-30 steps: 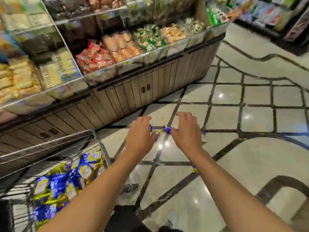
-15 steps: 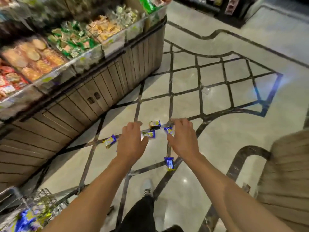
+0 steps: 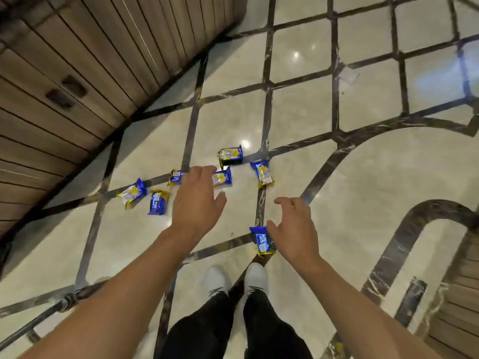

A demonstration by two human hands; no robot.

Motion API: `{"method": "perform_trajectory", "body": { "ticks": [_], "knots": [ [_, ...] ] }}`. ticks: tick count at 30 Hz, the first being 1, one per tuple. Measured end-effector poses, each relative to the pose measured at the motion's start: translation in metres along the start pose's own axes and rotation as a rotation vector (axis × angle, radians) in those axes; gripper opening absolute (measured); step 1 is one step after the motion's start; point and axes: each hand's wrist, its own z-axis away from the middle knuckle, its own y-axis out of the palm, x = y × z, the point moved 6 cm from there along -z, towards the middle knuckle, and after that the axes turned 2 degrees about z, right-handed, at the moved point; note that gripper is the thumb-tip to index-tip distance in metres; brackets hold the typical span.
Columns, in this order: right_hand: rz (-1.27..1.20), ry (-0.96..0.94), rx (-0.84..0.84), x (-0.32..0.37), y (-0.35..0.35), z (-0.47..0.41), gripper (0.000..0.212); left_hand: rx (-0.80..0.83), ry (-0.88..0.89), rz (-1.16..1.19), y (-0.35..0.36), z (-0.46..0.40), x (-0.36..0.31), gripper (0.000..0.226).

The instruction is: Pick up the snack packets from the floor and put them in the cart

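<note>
- Both hands are held out over the floor, palms down, with bare forearms stretched forward from the near edge of the scene.
- Nothing is gripped by the left hand (image 3: 198, 203): its fingers are loosely spread and slightly curled, and parts of two snack packets are covered by it in this view.
- Nothing is held by the right hand (image 3: 294, 226) either; its fingers are relaxed and bent downward, the thumb pointed left toward the nearest packet (image 3: 262, 240).
- That nearest packet is seen lying flat on a dark floor band, just left of the right hand; contact cannot be told.
- Six more blue-and-gold packets are scattered farther out: one (image 3: 262, 174) far of the right hand, one (image 3: 230, 155) farthest of all, one (image 3: 222, 178) and another (image 3: 175, 177) partly hidden behind the left hand, and two (image 3: 131, 193) (image 3: 157, 202) lying close together at the left.
- All packets are found on the pale marble floor (image 3: 388, 177), crossed by dark inlaid bands.
- White shoes (image 3: 256, 277) and dark trousers are seen below, between the forearms.
- A wooden slatted cabinet (image 3: 77, 73) is set along the far left.
- A metal bar, possibly of the cart (image 3: 39, 317), is glimpsed at the near left.
</note>
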Motion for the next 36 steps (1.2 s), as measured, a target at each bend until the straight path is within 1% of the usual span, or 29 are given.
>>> {"method": "perform_trajectory", "body": {
  "ticks": [3, 5, 9, 11, 14, 17, 19, 22, 26, 28, 32, 36],
  "knots": [
    [0.019, 0.059, 0.083, -0.057, 0.113, -0.038, 0.049, 0.065, 0.033, -0.071, 0.105, -0.040, 0.057, 0.053],
    [0.033, 0.063, 0.111, -0.090, 0.186, -0.063, 0.052, 0.109, 0.066, -0.117, 0.172, -0.069, 0.092, 0.055],
    [0.089, 0.067, 0.134, -0.146, 0.302, -0.099, 0.058, 0.146, 0.148, -0.216, 0.282, -0.113, 0.147, 0.062],
    [0.078, 0.083, 0.135, -0.172, 0.340, -0.106, 0.062, 0.173, 0.242, -0.233, 0.331, -0.121, 0.158, 0.064],
    [0.067, 0.110, 0.134, -0.206, 0.378, -0.105, 0.063, 0.255, 0.398, -0.255, 0.401, -0.121, 0.151, 0.069],
    [0.039, 0.125, 0.105, -0.226, 0.405, -0.091, 0.064, 0.301, 0.471, -0.280, 0.449, -0.120, 0.145, 0.070],
    [0.024, 0.145, 0.099, -0.234, 0.422, -0.079, 0.071, 0.304, 0.451, -0.271, 0.467, -0.124, 0.147, 0.069],
    [0.016, 0.174, 0.095, -0.243, 0.440, -0.073, 0.079, 0.251, 0.398, -0.233, 0.470, -0.136, 0.155, 0.069],
    [0.061, 0.184, 0.046, -0.251, 0.445, -0.083, 0.075, 0.186, 0.385, -0.178, 0.456, -0.152, 0.170, 0.069],
    [0.054, 0.167, 0.013, -0.247, 0.439, -0.091, 0.071, 0.157, 0.352, -0.131, 0.446, -0.156, 0.179, 0.072],
    [0.019, 0.087, -0.028, -0.215, 0.413, -0.131, 0.070, 0.104, 0.293, -0.126, 0.423, -0.169, 0.197, 0.077],
    [-0.012, -0.008, -0.044, -0.168, 0.388, -0.193, 0.071, 0.095, 0.250, -0.224, 0.401, -0.196, 0.219, 0.076]
  ]
}}
